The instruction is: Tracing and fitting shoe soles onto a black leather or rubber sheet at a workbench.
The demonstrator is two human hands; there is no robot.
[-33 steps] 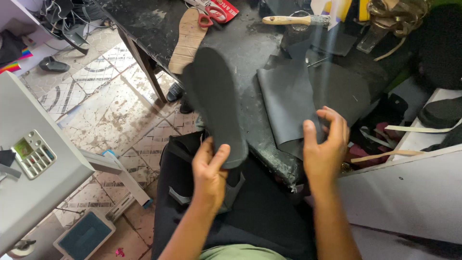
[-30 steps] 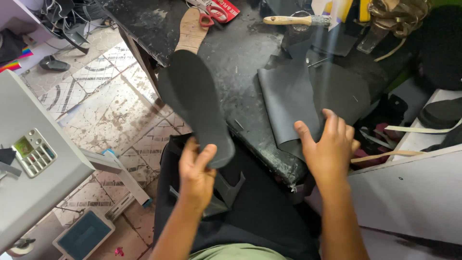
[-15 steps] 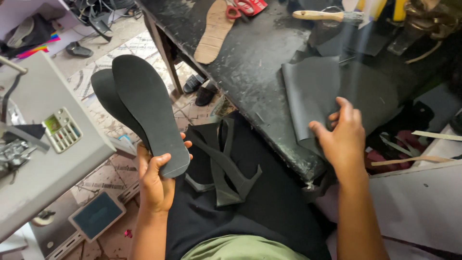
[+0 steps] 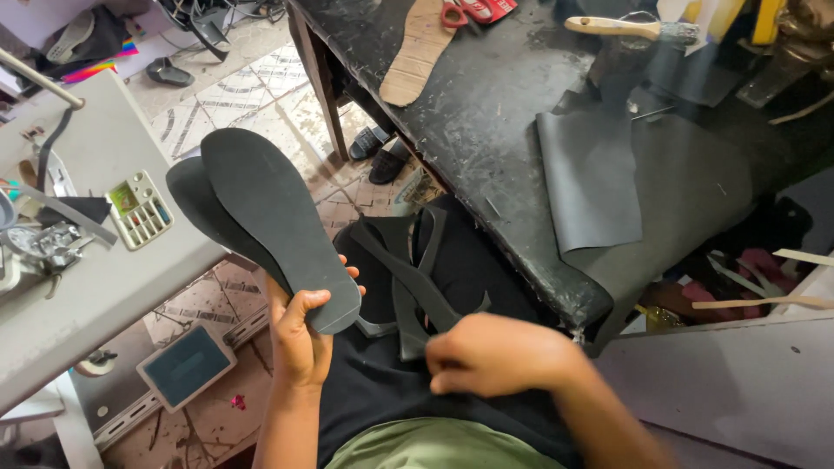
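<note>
My left hand (image 4: 300, 334) grips two stacked black foam soles (image 4: 261, 217) by the heel end, holding them up over the floor to my left. My right hand (image 4: 491, 356) rests low over my lap, fingers curled at the black leftover scrap with cut-out openings (image 4: 408, 278) that lies on my dark-clothed thighs; the hand is blurred, so I cannot tell whether it grips the scrap. A dark grey sheet (image 4: 599, 182) lies on the black workbench (image 4: 486, 113), hanging over its near edge.
On the bench lie a tan cardboard sole pattern (image 4: 417, 48), red-handled scissors (image 4: 473, 10) and a wooden-handled brush (image 4: 617, 28). A grey sewing-machine table (image 4: 95, 278) stands at left with a small parts tray (image 4: 139, 208). Sandals (image 4: 382, 152) lie on the patterned tile floor.
My left hand carried the soles from the bench out to my left. My right hand left the grey sheet on the bench and dropped to my lap.
</note>
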